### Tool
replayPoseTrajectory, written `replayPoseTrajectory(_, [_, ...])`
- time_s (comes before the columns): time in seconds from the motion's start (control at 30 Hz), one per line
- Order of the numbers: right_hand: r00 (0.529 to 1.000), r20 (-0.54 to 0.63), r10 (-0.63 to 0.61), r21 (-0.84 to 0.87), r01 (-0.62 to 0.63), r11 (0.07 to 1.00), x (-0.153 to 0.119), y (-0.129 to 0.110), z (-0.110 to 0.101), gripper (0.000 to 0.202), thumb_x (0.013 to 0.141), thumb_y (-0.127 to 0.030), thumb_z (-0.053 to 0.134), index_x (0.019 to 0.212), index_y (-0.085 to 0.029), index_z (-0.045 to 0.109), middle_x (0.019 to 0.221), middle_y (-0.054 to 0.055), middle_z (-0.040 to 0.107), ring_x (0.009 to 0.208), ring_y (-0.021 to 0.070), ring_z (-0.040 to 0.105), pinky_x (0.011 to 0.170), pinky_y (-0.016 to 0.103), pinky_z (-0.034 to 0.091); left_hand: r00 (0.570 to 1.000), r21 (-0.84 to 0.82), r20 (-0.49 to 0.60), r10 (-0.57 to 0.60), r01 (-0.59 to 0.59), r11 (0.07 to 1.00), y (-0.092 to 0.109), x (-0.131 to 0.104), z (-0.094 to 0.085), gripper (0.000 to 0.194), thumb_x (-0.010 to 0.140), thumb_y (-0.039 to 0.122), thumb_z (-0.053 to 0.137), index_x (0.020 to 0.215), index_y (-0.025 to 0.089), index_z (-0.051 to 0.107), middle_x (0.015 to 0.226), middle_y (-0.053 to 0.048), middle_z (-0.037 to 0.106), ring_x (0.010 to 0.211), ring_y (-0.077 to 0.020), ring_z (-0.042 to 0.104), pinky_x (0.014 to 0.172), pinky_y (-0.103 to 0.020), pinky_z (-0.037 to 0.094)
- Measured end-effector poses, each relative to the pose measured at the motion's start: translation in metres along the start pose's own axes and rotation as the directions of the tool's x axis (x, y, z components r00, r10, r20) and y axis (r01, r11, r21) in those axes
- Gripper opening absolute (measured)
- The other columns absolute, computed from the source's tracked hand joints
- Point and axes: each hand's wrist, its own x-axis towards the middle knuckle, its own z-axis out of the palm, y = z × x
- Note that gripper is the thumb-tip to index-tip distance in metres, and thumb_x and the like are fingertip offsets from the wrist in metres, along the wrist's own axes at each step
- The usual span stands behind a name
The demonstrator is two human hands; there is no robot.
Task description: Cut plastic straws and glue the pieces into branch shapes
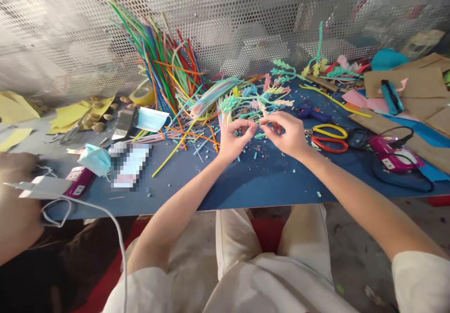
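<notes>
Above the middle of the blue table (211,196), both my hands meet almost fingertip to fingertip. My left hand (235,138) is closed in a pinch of thumb and forefinger. Close to its right, my right hand (287,134) pinches as well, with its fingers curled. Whatever lies between the fingertips is too small to make out. Just behind the hands lie flower-like sprigs (249,93) of twisted pipe cleaners in mint, blue, yellow and pink. Scissors (329,143) with yellow and red handles rest beside my right hand. Small clippings are scattered beneath.
A large bundle of coloured pipe cleaners (165,74) leans against the perforated metal panel (239,18). To the left are face masks (152,119), a tape roll (143,95) and another person's arm (17,210). A blue glue gun (313,112), cardboard (415,88) and a corded magenta power strip (395,152) lie right.
</notes>
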Motion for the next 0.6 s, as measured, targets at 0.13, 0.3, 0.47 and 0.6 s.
replayPoseTrajectory(0.13, [0.999,0.023,-0.037,0.000,0.037,0.999,-0.0014,0.0022,-0.0007,0.021,0.105,-0.040,0.064,0.104,-0.025,0.080,0.096,0.006,0.081,0.071,0.0198,0.064,0.076,0.038,0.055,1.000,-0.004,-0.008,-0.026,0.026,1.000,0.0013,-0.0013,0.0014,0.044,0.093,0.064,0.075,0.090,0.020,0.083,0.079,-0.003,0.076,0.061,-0.0117,0.055,0.065,-0.031,0.052])
replayPoseTrajectory(0.3, [0.999,-0.009,-0.054,-0.041,0.053,0.998,-0.0044,0.0083,-0.0004,0.020,0.103,-0.038,0.067,0.099,-0.025,0.082,0.085,0.004,0.079,0.067,0.0185,0.065,0.071,0.035,0.054,0.999,0.024,0.017,-0.044,0.043,0.999,0.0003,-0.0027,0.0038,0.039,0.091,0.062,0.078,0.090,0.024,0.085,0.067,0.001,0.069,0.058,-0.0112,0.052,0.066,-0.031,0.052])
replayPoseTrajectory(0.47, [0.993,-0.059,-0.102,-0.012,0.102,0.995,-0.0044,0.0089,0.0017,0.013,0.100,-0.033,0.071,0.094,-0.024,0.078,0.081,0.001,0.078,0.063,0.0145,0.065,0.060,0.029,0.051,0.996,0.072,0.026,-0.090,0.088,0.994,0.0014,-0.0033,0.0031,0.038,0.088,0.061,0.081,0.090,0.023,0.085,0.084,-0.003,0.080,0.064,-0.0124,0.061,0.079,-0.035,0.058])
replayPoseTrajectory(0.6, [0.988,-0.065,-0.143,-0.022,0.141,0.990,-0.0031,0.0084,0.0022,0.010,0.098,-0.027,0.070,0.092,-0.024,0.077,0.080,-0.001,0.078,0.063,0.0135,0.066,0.059,0.027,0.051,0.996,0.118,0.035,-0.081,0.076,0.990,0.0009,-0.0029,0.0022,0.030,0.088,0.053,0.082,0.089,0.024,0.086,0.089,-0.004,0.082,0.068,-0.0137,0.065,0.082,-0.036,0.059])
